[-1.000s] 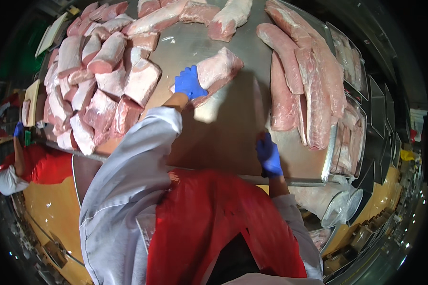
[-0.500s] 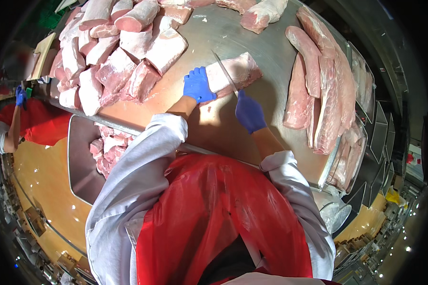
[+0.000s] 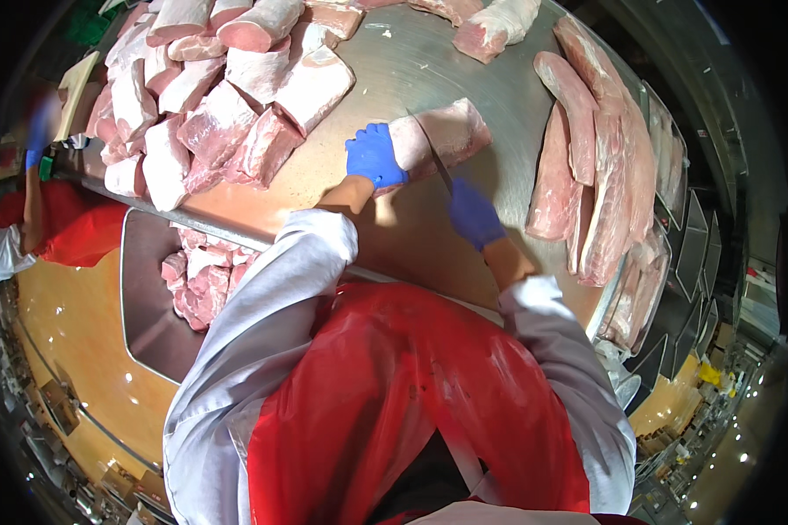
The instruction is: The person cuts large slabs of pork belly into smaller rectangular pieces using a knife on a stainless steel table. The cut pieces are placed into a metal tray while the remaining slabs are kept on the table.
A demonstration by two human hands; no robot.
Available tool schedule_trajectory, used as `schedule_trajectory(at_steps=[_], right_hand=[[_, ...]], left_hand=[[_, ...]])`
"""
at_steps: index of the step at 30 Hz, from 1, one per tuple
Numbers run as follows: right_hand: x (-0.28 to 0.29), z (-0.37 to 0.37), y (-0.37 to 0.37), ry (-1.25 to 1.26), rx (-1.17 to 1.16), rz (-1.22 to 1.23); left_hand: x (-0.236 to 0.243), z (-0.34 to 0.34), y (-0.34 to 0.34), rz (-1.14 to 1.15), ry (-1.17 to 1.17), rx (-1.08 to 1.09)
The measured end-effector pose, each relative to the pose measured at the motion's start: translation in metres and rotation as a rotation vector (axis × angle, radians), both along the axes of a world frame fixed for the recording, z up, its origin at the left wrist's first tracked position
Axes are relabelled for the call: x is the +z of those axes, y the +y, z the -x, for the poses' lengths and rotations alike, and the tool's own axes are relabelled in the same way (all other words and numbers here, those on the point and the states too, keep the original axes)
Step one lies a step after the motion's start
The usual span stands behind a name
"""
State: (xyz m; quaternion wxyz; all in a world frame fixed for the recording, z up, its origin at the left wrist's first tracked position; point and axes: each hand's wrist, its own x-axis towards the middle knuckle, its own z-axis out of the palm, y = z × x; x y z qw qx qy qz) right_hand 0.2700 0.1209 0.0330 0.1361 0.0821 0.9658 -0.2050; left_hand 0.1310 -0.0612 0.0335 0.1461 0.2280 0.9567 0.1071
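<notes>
ok so from where i'm standing, this looks like the slicing step: the knife (image 3: 432, 153) lies crosswise over the slab (image 3: 460, 131), tip past its far edge and handle off its near edge. whether the blade has bitten in yet, i can't tell.

the right hand (image 3: 477, 214) is just off the slab's near side, fingers closed all the way round the handle, not touching the meat. the left hand (image 3: 375, 157) is on the slab's left end, palm down, fingers bunched together. looks more like pinning than pinching to me, but how far the fingers wrap under is hidden, so can't say how tight it is.

as for where the slab sits: it's on the table (image 3: 508, 96), its left end under that left palm, the rest poking out to the right, tilted a bit away from the person. blade's to the right of the pinning fingers, near them but apart.

my guess is the next move calls for a long steady pull toward the body, left hand staying firm and clear of the edge, cos wet meat probably slides.

around the slab: a heap of chunks (image 3: 228, 131) to its left, long loins (image 3: 613, 157) to its right, one lone chunk (image 3: 497, 31) beyond it, and a tub (image 3: 153, 297) of scraps (image 3: 206, 280) nearer and left.
</notes>
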Motion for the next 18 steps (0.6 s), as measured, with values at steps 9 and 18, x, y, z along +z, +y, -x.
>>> schedule_trajectory(at_steps=[9,18], right_hand=[[-0.021,0.043,-0.013,-0.056,-0.122,0.066],[-0.047,-0.01,-0.011,0.016,-0.134,0.087]], left_hand=[[0.007,0.001,0.001,-0.011,-0.039,-0.039],[-0.003,0.05,-0.011,-0.206,-0.324,0.168]])
